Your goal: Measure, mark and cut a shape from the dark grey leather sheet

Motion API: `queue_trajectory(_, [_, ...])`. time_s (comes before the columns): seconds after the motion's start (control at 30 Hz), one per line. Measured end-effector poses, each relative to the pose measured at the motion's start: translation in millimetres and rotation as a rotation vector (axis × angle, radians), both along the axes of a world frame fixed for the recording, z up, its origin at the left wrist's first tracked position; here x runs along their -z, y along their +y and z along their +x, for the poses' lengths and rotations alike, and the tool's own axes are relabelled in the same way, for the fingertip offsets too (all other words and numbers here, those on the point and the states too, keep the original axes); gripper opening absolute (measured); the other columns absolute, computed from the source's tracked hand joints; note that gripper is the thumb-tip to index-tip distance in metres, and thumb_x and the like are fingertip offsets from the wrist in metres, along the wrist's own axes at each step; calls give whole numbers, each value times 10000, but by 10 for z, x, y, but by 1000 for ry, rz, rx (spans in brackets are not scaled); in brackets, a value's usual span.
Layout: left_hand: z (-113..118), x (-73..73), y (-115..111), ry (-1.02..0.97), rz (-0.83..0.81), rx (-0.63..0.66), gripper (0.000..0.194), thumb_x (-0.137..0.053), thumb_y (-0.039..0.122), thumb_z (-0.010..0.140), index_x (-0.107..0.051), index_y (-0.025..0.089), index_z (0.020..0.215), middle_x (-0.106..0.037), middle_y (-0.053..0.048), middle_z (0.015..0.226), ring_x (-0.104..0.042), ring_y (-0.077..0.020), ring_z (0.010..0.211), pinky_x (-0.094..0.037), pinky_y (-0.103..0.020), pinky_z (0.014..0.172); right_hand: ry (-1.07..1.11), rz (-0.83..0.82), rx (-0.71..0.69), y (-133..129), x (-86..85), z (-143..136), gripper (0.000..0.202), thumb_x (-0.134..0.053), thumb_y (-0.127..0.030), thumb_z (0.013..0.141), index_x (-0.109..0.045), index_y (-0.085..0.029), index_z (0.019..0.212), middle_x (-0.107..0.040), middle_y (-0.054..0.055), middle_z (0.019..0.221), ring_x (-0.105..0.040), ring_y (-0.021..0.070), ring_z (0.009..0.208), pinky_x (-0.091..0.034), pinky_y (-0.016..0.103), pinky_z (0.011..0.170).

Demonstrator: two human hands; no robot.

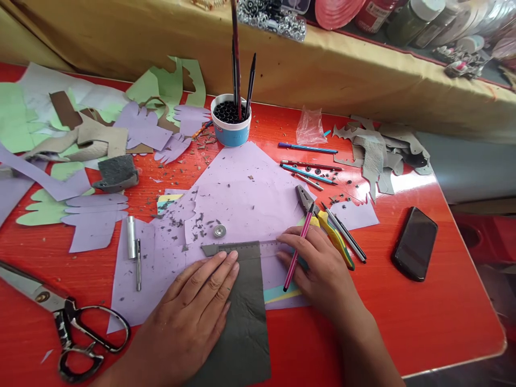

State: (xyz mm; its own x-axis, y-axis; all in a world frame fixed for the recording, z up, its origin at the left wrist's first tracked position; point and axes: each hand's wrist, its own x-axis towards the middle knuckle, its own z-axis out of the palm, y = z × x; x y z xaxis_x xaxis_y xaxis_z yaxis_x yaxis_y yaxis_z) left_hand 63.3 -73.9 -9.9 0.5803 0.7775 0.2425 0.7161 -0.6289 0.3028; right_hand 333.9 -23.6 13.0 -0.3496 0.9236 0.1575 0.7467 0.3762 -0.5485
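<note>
My left hand (201,301) lies flat, fingers stretched out, on a dark grey sheet (245,328) and over part of a clear ruler (266,250) along the sheet's top edge. In my right hand (316,258) is a magenta pen (299,247), held between thumb and fingers; the fingertips are by the ruler's right end. Beneath the sheet is purple paper (242,188) strewn with small dark scraps. A round metal piece (219,231) rests just above the ruler. Pliers (334,236) with yellow-green handles lie beyond my right hand.
Large scissors (68,317) lie at the left, near a metal tube (131,237) and a thin metal tool (138,264). A cup (231,131) with upright pens stands at the back. A black phone (415,244) is at the right. Paper cut-outs (97,215) and grey scraps (373,153) lie around.
</note>
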Motion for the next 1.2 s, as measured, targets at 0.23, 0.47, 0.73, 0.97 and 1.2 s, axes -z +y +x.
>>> queue_trajectory(0.23, [12,-5,9,1,1,-4,485,-505,217,1074,-543,123,1548,-607,-116,1572,-542,-274,1457,-292,-421,1279,9,10,53,2,8,101,231,-638,-158,1043,-641,-251,1254,-704,108,1168,-660,293,1091,-571,440,917])
queue_trajectory(0.47, [8,4,2,2,-10,1,479,-508,227,1082,-545,114,1546,-575,-106,1601,-523,-274,1469,-253,-419,1299,20,43,98,-7,26,142,219,-669,-181,1032,-648,-261,1235,-710,99,1138,-671,294,1050,-562,448,908])
queue_trajectory(0.73, [5,3,7,-11,-4,-1,487,-507,226,1081,-534,112,1554,-576,-116,1600,-529,-280,1466,-269,-426,1289,8,23,-23,-20,24,16,226,-663,-138,1027,-663,-218,1238,-704,107,1154,-648,287,1070,-544,439,939])
queue_trajectory(0.97, [20,-9,17,-30,-10,-33,489,-520,232,1073,-545,91,1541,-585,-141,1589,-529,-297,1460,-295,-431,1266,-5,1,-4,-22,43,23,237,-653,-131,1029,-659,-233,1244,-688,103,1162,-636,285,1078,-536,437,945])
queue_trajectory(1.2, [10,9,9,-22,-23,-23,504,-510,252,1080,-520,125,1567,-583,-109,1595,-536,-286,1454,-276,-430,1276,-23,-9,-9,-19,27,15,217,-654,-135,1031,-679,-202,1235,-679,116,1152,-626,284,1071,-522,428,944])
